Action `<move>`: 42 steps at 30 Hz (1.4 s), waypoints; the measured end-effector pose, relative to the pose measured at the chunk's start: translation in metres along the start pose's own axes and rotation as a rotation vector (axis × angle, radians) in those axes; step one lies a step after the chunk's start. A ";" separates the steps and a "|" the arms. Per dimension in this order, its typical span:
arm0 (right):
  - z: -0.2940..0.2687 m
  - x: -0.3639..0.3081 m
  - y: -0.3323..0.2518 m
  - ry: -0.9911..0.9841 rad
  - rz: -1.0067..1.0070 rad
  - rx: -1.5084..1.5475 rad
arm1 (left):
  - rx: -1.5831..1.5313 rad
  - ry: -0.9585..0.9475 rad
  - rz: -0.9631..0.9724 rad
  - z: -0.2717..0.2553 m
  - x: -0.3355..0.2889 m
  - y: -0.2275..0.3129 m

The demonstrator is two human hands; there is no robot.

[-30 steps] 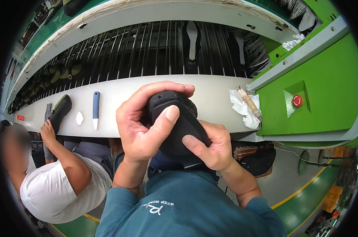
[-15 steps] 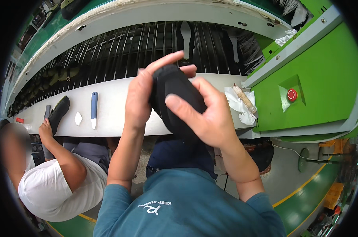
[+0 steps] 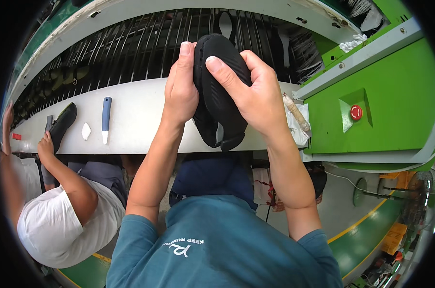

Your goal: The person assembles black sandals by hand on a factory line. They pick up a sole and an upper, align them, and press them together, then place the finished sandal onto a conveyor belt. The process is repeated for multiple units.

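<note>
A black fabric shoe upper is held up above the pale work ledge, its toe away from me and its heel loop toward me. Along its left side lies my left hand, fingers closed against the edge and mostly hidden behind it. My right hand grips the right side, its thumb pressed on the ribbed top. Left of them on the ledge are a blue-handled knife-like tool with a pale blade and a small white scrap.
Behind the ledge runs a bed of metal rollers carrying a shoe sole. At right stands a green machine with a red stop button; a wrapped stick lies beside it. A co-worker handles a dark shoe at left.
The shoe upper has moved up and away from me and turned, so its opening and heel now show. My left fingers have closed in along its side.
</note>
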State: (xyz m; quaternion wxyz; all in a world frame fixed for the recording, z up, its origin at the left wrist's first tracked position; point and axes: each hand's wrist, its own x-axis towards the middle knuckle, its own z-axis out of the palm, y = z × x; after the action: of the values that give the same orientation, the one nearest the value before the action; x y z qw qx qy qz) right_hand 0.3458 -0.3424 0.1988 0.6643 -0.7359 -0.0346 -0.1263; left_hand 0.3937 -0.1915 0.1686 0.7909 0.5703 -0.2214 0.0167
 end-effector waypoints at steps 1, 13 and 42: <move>0.000 0.000 0.001 -0.002 0.003 -0.006 | 0.001 -0.002 0.002 0.000 0.000 -0.001; -0.005 0.004 0.007 0.017 -0.060 -0.060 | 0.167 0.000 0.109 0.008 -0.001 0.000; 0.045 -0.071 0.017 -0.073 -0.434 0.008 | 0.237 0.244 0.257 -0.039 -0.104 0.047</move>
State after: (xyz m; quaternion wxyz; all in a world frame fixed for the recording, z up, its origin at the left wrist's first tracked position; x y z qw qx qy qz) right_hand 0.2874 -0.2912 0.1624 0.6227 -0.7127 -0.2166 -0.2396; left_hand 0.2994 -0.1157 0.1625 0.7305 0.6201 -0.1914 0.2125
